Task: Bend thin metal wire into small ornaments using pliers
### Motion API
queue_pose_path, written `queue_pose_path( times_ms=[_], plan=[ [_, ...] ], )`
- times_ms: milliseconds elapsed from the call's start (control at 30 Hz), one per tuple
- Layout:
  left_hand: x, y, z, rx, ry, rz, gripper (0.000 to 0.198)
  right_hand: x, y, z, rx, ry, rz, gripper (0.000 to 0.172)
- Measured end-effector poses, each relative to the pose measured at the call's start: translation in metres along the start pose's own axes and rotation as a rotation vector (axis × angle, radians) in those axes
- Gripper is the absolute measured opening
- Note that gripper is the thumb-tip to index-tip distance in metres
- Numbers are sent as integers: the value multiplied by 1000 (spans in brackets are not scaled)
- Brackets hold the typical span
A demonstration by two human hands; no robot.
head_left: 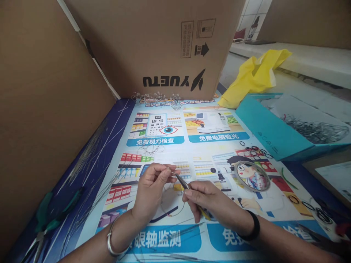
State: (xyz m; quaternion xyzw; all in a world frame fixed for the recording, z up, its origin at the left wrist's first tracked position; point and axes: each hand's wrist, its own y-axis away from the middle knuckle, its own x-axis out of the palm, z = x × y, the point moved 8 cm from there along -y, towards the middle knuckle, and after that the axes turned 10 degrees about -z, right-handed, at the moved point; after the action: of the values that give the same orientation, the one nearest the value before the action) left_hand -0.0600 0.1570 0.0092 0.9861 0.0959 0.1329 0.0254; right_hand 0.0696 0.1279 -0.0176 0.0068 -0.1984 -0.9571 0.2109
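My left hand, with a silver bangle at the wrist, pinches a thin wire between thumb and fingertips. The wire curves down in a loose loop below both hands, with a few tiny coloured spots low on it. My right hand, a black band round its wrist, is closed on a pair of needle-nose pliers. The pliers' tips meet the wire's end beside my left fingertips. Whether the jaws grip it is too small to tell. Part of a yellow handle shows under my right hand.
Green-handled pliers and loose straight wires lie left. A round clear dish of beads and black rings sit right. Beyond are a teal box of dark wire pieces and yellow cloth-like material. Cardboard walls the back.
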Motion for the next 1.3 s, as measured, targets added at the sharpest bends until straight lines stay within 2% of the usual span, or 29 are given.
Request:
queue_pose_path(
  times_ms=[333, 567, 833, 1033, 1300],
  plan=[
    [2, 1, -2, 38, -18, 24, 7, 3, -1, -4, 7, -70, 4, 38],
    [2, 3, -4, 97, -59, 45, 8, 4, 0, -1, -36, 66, -11, 39],
    [2, 6, -24, 225, -100, 61, 6, 2, 0, 0, -119, 211, -43, 37],
    [-2, 3, -18, 176, -151, 14, 7, 6, 2, 2, -49, 86, 21, 39],
    [-2, 3, -10, 121, -157, -4, 11, 6, 2, 4, -51, 31, 42, 44]
  ],
)
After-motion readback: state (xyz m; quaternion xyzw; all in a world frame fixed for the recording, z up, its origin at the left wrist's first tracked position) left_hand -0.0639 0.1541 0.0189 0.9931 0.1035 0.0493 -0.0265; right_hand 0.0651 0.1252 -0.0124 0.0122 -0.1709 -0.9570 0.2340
